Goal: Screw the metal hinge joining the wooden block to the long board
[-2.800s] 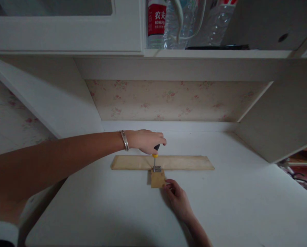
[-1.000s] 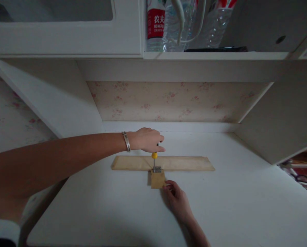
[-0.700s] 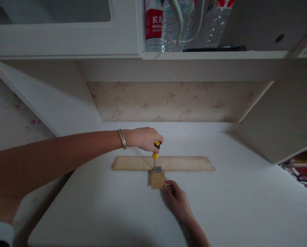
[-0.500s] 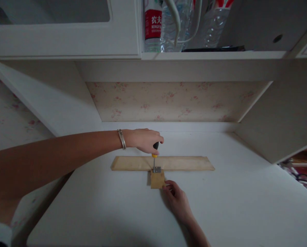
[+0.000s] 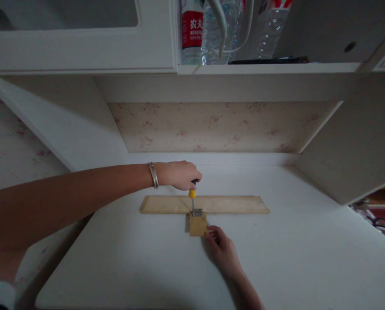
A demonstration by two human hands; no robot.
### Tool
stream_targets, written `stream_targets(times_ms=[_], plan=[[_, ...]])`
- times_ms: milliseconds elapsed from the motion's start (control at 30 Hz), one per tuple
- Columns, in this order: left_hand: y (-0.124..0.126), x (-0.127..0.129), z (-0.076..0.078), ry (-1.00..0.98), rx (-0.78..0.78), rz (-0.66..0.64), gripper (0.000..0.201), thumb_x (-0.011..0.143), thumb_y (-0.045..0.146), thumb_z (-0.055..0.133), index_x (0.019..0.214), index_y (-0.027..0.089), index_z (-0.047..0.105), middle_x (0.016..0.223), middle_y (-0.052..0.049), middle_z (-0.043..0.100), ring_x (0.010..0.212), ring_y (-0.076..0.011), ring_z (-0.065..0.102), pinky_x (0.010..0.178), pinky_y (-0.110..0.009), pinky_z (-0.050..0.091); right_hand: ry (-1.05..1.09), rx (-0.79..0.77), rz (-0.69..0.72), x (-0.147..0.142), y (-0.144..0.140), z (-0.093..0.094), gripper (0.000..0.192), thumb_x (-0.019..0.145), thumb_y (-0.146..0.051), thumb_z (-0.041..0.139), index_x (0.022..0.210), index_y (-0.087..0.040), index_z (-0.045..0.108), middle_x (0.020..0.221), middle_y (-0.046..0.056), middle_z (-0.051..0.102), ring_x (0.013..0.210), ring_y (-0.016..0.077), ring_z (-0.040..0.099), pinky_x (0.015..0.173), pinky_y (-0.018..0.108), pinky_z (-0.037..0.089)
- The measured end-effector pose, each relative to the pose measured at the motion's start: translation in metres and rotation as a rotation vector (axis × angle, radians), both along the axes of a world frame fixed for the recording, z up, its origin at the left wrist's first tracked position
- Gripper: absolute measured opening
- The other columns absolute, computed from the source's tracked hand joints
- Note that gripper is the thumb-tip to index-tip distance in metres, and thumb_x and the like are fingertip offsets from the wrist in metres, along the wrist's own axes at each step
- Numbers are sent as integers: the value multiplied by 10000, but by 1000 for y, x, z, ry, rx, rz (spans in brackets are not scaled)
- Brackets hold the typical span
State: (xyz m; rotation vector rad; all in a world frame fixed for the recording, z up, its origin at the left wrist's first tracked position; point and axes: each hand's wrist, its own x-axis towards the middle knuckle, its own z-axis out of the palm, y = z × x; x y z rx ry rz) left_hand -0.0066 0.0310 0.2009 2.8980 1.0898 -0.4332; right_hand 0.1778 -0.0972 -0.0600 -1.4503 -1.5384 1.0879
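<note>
A long pale wooden strip lies across the white desk. A small square wooden block butts against its near edge, and a little metal hinge bridges the two. My left hand, with a silver bracelet at the wrist, is closed over the handle of a yellow-and-black screwdriver that stands upright with its tip on the hinge. My right hand rests on the desk with its fingertips touching the block's right corner.
The desk sits in a white alcove with floral wallpaper at the back and side panels to left and right. On a shelf above stand a red-labelled water bottle and clear plastic bottles. A closed cupboard door is at upper left.
My left hand has shifted its hold on the screwdriver handle, turning slightly over it; the tool stays upright on the hinge. My right hand stays at the block.
</note>
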Motion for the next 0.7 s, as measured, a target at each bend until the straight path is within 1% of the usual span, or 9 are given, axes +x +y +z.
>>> stream_targets(times_ms=[100, 200, 300, 367, 400, 467, 567, 633, 700], plan=[[-2, 3, 1, -9, 45, 86, 403, 887, 504, 413, 1024, 196, 634, 964, -114, 628, 829, -251, 595, 715, -340, 436, 2, -2, -8, 0, 0, 0, 380, 856, -502, 470, 1054, -189, 553, 807, 42, 660, 621, 159, 579, 573, 262, 416], [-2, 3, 3, -60, -4, -2, 392, 814, 487, 554, 1116, 239, 593, 1115, -86, 582, 885, -230, 584, 744, -313, 433, 8, 3, -14, 0, 0, -1, 374, 853, -499, 475, 1042, -190, 566, 802, 44, 663, 606, 156, 577, 560, 261, 415], [0, 2, 5, -49, -41, -62, 288, 788, 372, 615, 1053, 260, 618, 1025, -47, 618, 926, -213, 571, 771, -285, 419, 6, 9, -13, 1, 0, -3, 370, 851, -494, 479, 1042, -189, 570, 805, 44, 664, 603, 154, 576, 558, 259, 415], [0, 2, 5, -27, -16, 23, 266, 829, 424, 554, 999, 237, 638, 942, -62, 636, 897, -224, 578, 755, -298, 422, 2, 11, -15, 1, 0, -5, 368, 851, -491, 481, 1047, -191, 567, 811, 44, 665, 613, 154, 578, 561, 258, 416], [0, 1, 5, -20, 0, 72, 320, 843, 477, 516, 1001, 227, 638, 935, -75, 636, 881, -232, 581, 747, -308, 425, 4, 12, -15, 1, 0, -6, 368, 851, -489, 482, 1051, -191, 566, 812, 44, 666, 616, 154, 580, 560, 256, 417], [-1, 1, 5, -20, 13, 106, 428, 834, 553, 489, 1078, 224, 612, 1013, -93, 618, 878, -241, 583, 752, -324, 428, 10, 15, -11, 1, 1, -6, 372, 852, -487, 482, 1058, -188, 565, 810, 46, 666, 617, 154, 581, 555, 255, 417], [-2, 1, 5, -58, -26, -9, 451, 793, 467, 592, 1196, 273, 541, 1159, -68, 563, 939, -223, 570, 798, -307, 418, 17, 18, 0, 1, 0, -5, 377, 858, -488, 473, 1058, -182, 563, 806, 49, 663, 619, 155, 582, 561, 256, 419], [-1, 1, 5, -53, -34, -52, 348, 798, 387, 602, 1127, 274, 585, 1099, -55, 591, 947, -218, 569, 797, -297, 414, 9, 20, 3, 1, 0, -4, 377, 861, -494, 466, 1053, -184, 561, 811, 46, 660, 621, 153, 582, 564, 255, 417], [0, 2, 4, -23, -1, 2, 283, 837, 428, 539, 1028, 240, 631, 978, -74, 627, 904, -238, 582, 766, -316, 423, 6, 15, 3, 0, -1, -3, 380, 860, -501, 464, 1052, -187, 559, 810, 43, 659, 620, 153, 582, 562, 254, 415]])
